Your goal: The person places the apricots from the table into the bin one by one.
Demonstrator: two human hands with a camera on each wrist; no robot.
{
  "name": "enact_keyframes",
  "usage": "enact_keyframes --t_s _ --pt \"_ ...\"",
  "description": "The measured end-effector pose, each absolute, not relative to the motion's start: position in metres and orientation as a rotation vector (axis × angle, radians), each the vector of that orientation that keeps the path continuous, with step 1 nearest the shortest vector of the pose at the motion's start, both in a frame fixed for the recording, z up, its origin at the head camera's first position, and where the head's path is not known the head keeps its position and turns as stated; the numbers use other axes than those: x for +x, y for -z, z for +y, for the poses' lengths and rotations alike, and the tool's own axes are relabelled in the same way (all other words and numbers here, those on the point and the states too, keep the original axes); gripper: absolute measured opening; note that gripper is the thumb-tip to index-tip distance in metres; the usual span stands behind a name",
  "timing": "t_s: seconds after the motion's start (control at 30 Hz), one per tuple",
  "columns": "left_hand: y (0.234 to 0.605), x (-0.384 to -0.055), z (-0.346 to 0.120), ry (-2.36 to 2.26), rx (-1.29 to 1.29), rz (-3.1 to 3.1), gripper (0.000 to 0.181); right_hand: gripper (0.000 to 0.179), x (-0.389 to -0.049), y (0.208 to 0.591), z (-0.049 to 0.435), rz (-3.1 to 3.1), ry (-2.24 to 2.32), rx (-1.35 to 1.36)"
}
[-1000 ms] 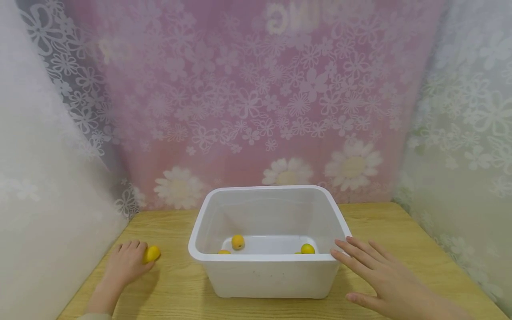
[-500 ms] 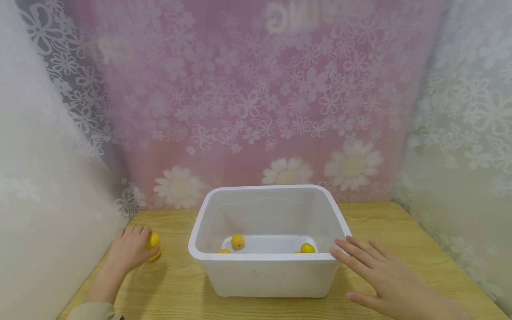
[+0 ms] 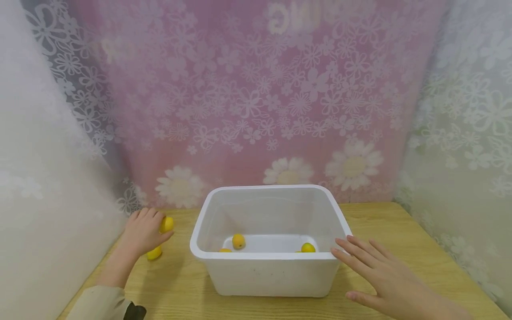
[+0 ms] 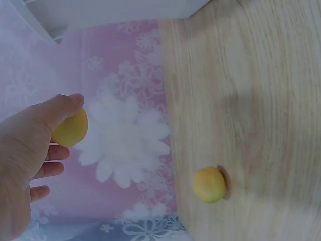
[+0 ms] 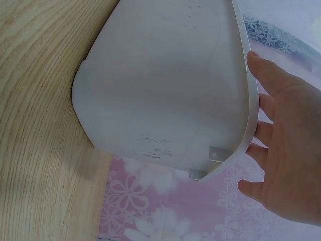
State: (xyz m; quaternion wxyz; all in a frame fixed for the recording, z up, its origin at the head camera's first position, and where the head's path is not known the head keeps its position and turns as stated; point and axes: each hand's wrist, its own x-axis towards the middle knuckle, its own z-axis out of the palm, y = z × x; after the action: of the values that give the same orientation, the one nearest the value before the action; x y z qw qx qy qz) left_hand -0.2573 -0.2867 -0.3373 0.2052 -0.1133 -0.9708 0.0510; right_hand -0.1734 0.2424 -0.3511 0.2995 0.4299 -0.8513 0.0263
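Pinched between the thumb and fingers of my left hand (image 3: 145,231) is a small round yellow citrus fruit (image 3: 167,224), held up over the left side of the table. The left wrist view shows that same held fruit (image 4: 71,129) partly covered by the thumb. A second yellow fruit (image 3: 154,253) lies on the wood just below this hand, greenish at one end in the left wrist view. My right hand (image 3: 386,275) is spread with straight fingers, its fingertips at the right front rim of a white plastic tub (image 3: 272,276). Several yellow to yellow-green fruits, including one (image 3: 238,241), lie inside the tub.
The tub stands mid-table on a light wooden tabletop (image 3: 184,284). A pink flowered sheet (image 3: 248,111) closes off the back, and pale flowered sheets flank both sides, the left one (image 3: 48,213) near my left arm. The tub's front wall hides part of its contents.
My left hand has picked up one yellow fruit and moved it up, away from me and slightly right. The second fruit has come into view beneath it. My right hand and the tub stay put.
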Motion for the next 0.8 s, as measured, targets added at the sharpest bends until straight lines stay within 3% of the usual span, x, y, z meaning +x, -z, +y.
enact_keyframes --t_s 0.8 --pt "0.286 -0.276 -0.239 -0.092 -0.466 -2.603 0.042 0.078 -0.174 0.352 0.244 -2.262 -0.061 1.143"
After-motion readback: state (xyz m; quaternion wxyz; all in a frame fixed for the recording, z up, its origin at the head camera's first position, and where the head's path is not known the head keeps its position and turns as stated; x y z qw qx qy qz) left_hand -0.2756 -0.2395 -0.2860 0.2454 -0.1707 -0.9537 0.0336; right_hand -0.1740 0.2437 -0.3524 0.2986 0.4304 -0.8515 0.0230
